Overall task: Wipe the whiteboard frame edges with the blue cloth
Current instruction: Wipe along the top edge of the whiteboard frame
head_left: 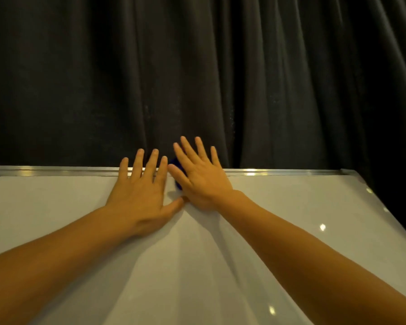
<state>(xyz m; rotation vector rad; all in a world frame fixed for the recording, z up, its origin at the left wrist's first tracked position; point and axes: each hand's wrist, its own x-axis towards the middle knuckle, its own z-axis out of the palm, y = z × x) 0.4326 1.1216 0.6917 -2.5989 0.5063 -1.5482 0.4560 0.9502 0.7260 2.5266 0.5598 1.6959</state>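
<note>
The whiteboard (pixel 279 231) fills the lower half of the head view, with its silver top frame edge (pixel 56 171) running left to right. My left hand (pixel 141 195) lies flat on the board, fingers spread and reaching over the frame. My right hand (pixel 201 179) presses flat on the blue cloth (pixel 176 164) at the top frame edge, fingers extended past the frame. Only a small piece of the cloth shows beside my right hand's index finger and thumb; the rest is hidden under the palm.
A dark pleated curtain (pixel 197 66) hangs right behind the board. The board's right frame edge (pixel 384 207) slants down to the lower right corner of the view.
</note>
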